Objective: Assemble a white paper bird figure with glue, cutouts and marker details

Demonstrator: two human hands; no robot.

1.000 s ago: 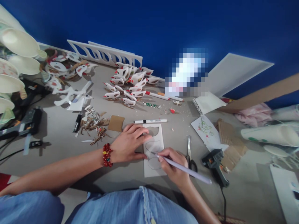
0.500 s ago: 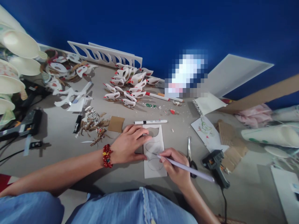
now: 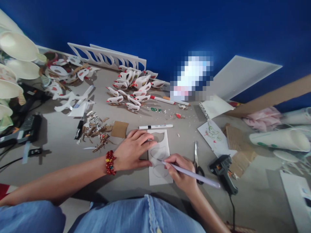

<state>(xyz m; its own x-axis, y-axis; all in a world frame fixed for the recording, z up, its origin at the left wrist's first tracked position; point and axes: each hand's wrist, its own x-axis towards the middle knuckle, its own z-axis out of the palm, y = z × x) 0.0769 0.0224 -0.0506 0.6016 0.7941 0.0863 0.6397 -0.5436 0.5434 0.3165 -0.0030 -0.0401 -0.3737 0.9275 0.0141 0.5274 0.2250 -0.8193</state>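
Note:
My left hand (image 3: pixel 132 150) lies with its fingers spread on the left edge of a white card (image 3: pixel 156 180). Thin bird-like outlines are drawn on this card, and a curved piece is cut out of its top. In my right hand (image 3: pixel 182 174) is a light purple pencil (image 3: pixel 202 179), gripped near its tip, which rests on the upper outline. Just above the card lies a white marker (image 3: pixel 156 127). A brown cardboard square (image 3: pixel 120 129) is beside my left fingers. Scissors (image 3: pixel 196 152) lie partly behind my right hand.
A black glue gun (image 3: pixel 224 173) stands to the right, its cord running forward. Small white paper birds (image 3: pixel 133 92) crowd the back. Cardboard scraps (image 3: pixel 97 129) are heaped at left, near another glue gun (image 3: pixel 31 127). A drawing (image 3: pixel 215 134) lies right of the scissors.
The pencil tip has moved slightly left along the upper outline, with my right hand still gripping it. The whole view has shifted a little; my left hand stays on the card.

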